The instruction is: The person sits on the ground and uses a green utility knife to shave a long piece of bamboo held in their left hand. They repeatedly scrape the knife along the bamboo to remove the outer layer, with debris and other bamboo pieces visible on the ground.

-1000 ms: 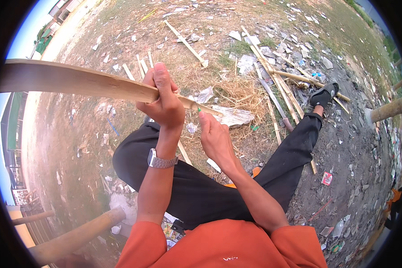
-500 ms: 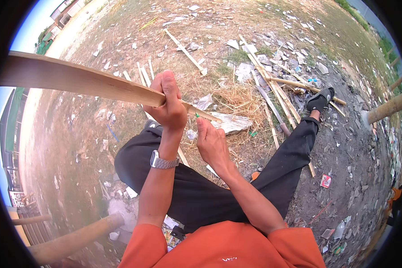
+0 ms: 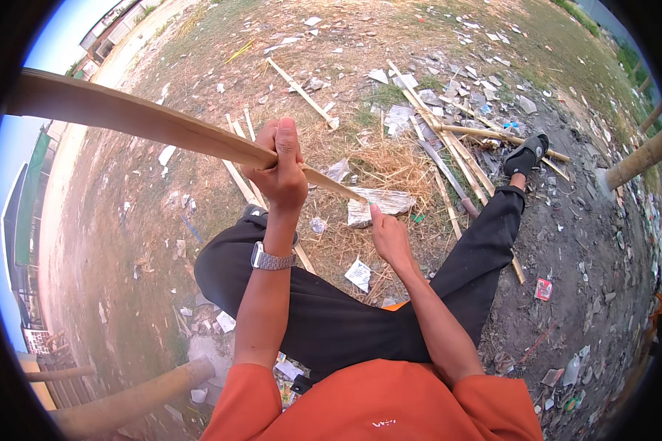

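Observation:
My left hand (image 3: 283,173) is wrapped round a long split bamboo slat (image 3: 154,125). The slat runs from the upper left, through the fist, to a narrow end pointing down and to the right. Near that end, my right hand (image 3: 391,237) is closed with its thumb uppermost. Whatever it holds, if anything, is hidden by the fingers. Just beyond the slat's tip lies a pale, rough slab (image 3: 390,202) on the ground, beside a heap of dry shavings (image 3: 393,165).
Several bamboo strips (image 3: 460,158) lie crossed near my right foot, with a long dark-ended tool (image 3: 449,176) among them. Other strips (image 3: 301,92) lie ahead. Thick poles stand at the right (image 3: 640,159) and lower left (image 3: 136,393). Paper scraps litter the ground.
My right hand has moved right and slightly down, past the slat's tip. A green bit showing at its fingertips earlier is no longer seen there. My left hand keeps its grip.

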`<move>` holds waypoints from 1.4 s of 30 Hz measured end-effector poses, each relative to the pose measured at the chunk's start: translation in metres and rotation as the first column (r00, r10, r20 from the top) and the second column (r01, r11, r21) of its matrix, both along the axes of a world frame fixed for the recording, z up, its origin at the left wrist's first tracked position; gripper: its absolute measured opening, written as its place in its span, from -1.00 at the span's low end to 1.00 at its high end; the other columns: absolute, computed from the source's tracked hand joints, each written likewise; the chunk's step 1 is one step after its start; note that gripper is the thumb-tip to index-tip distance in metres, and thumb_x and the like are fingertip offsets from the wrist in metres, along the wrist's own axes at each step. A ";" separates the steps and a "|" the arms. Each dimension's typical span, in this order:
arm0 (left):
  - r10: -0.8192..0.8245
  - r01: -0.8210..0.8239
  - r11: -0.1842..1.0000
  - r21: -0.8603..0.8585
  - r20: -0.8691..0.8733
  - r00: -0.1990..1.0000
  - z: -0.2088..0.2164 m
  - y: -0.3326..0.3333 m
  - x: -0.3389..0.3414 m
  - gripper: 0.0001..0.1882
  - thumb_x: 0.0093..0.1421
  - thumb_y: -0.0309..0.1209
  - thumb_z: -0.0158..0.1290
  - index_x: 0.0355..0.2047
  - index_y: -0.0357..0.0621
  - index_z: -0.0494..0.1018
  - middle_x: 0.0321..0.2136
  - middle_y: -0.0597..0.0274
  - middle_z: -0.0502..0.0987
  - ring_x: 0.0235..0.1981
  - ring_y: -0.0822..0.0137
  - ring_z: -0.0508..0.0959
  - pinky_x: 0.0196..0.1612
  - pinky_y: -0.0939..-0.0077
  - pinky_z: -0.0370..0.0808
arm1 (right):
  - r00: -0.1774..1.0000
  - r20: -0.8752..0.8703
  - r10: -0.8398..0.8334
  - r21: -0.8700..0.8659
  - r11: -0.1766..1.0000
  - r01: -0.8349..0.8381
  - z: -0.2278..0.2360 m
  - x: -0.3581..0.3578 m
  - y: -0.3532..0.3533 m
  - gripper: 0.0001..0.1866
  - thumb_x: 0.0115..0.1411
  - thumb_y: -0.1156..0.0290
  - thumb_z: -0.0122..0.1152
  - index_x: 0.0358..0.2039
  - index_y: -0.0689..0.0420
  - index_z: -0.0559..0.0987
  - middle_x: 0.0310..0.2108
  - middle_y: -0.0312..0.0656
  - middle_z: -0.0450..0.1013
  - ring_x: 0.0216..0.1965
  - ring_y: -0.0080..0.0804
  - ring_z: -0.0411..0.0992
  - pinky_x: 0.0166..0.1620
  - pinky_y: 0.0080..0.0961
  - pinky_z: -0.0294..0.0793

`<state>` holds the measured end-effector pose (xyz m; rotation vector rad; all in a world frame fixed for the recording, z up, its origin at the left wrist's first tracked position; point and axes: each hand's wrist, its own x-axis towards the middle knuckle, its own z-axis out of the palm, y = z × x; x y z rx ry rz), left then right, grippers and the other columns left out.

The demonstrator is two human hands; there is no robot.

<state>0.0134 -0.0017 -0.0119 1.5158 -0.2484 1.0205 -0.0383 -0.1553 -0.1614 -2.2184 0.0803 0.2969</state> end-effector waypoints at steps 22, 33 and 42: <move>-0.336 0.336 0.942 0.007 -0.014 0.942 -0.003 0.015 0.003 -0.60 0.18 -0.50 -0.03 -0.81 -0.24 0.23 -0.83 0.35 0.19 -0.81 0.59 0.14 -0.72 0.63 -0.01 | 0.994 0.103 0.038 0.148 0.987 -0.054 0.059 -0.003 0.037 -0.41 0.36 0.08 -0.31 -0.51 0.34 0.46 -0.61 0.23 0.35 -0.47 0.26 0.36 -0.37 0.01 0.28; -0.248 0.249 0.968 -0.019 0.013 0.969 -0.006 0.009 0.004 -0.62 0.17 -0.51 -0.05 -0.79 -0.25 0.25 -0.83 0.38 0.19 -0.80 0.60 0.17 -0.71 0.64 0.01 | 0.995 0.099 0.014 0.173 0.984 -0.031 0.031 -0.003 0.037 -0.45 0.35 0.10 -0.26 -0.52 0.34 0.46 -0.60 0.22 0.36 -0.46 0.26 0.35 -0.33 0.01 0.28; -0.199 0.199 0.980 -0.021 0.000 0.980 -0.006 0.011 0.008 -0.66 0.19 -0.48 -0.06 -0.74 -0.26 0.28 -0.83 0.40 0.16 -0.80 0.60 0.15 -0.72 0.65 0.04 | 0.999 0.032 0.007 0.181 0.983 -0.012 0.034 0.008 0.040 -0.43 0.34 0.06 -0.28 -0.45 0.31 0.52 -0.57 0.25 0.40 -0.38 0.29 0.37 -0.25 0.01 0.35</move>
